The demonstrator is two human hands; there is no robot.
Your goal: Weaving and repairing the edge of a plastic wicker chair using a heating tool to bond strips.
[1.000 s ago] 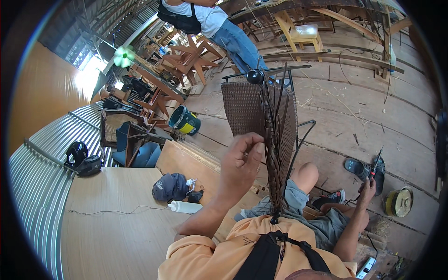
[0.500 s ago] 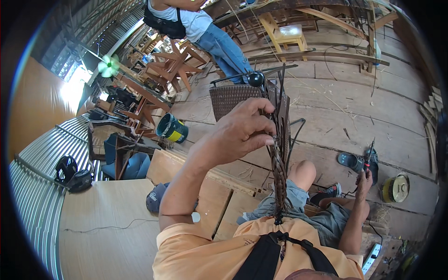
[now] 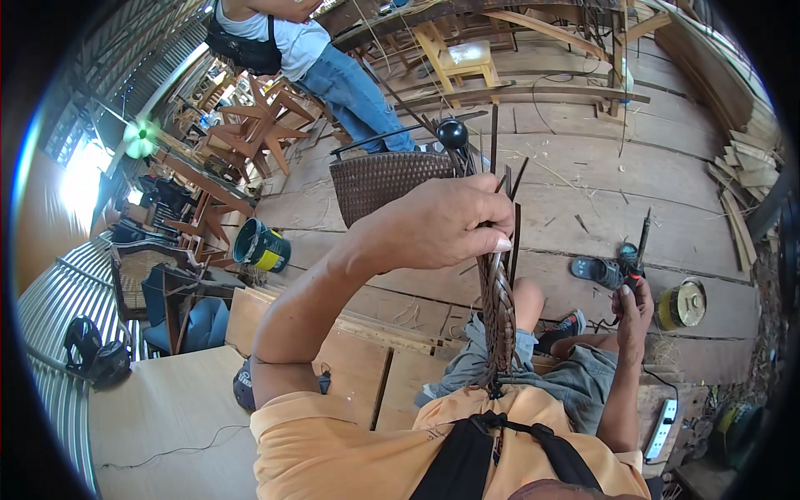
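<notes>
My left hand [image 3: 454, 221] is closed, thumb and fingers pinching dark brown strips at the upper end of a braided edge [image 3: 498, 321]. This braid belongs to a brown woven wicker piece [image 3: 387, 179], which has a black ball [image 3: 452, 133] at its top. Several loose strip ends [image 3: 517, 229] stick up beside the fingers. Off to the right, above my knee, my right hand [image 3: 633, 312] is wrapped round the black and red handle of a soldering iron [image 3: 643, 242], its long tip pointing up and away from the braid.
A white power strip [image 3: 664, 429] with a dark cord lies at lower right. Near my right hand are a paint can [image 3: 683, 305] and slippers [image 3: 596, 268]. A dark green bucket [image 3: 261, 246] stands to the left. Another person in jeans [image 3: 350, 92] stands beyond the wicker piece.
The view has shifted, so the surroundings sit further left. My left hand has turned on the strips, fingers drawn closer together. My right hand has raised the soldering iron a little.
</notes>
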